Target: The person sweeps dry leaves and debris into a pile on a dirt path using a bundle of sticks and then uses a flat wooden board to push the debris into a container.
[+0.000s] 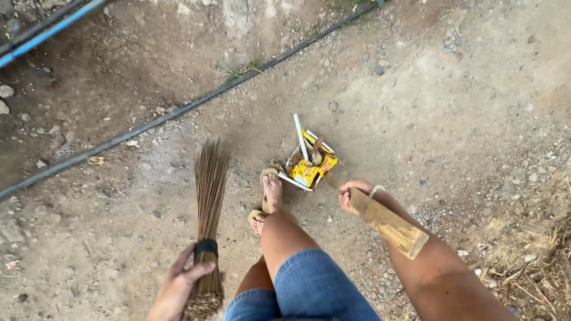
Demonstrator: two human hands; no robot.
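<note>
A bundled stick broom [208, 202] points its bristles away over the bare dirt ground [446, 107], its bound end clenched in the left hand [178, 285] near the bottom edge. To its right, a yellow box dustpan [310, 160] holding litter rests on the dirt just beside a sandalled foot [272, 189]. The right hand [352, 195] grips the dustpan's wooden handle [386, 223], which slants back along the forearm. A black hose [178, 110] crosses the ground beyond.
</note>
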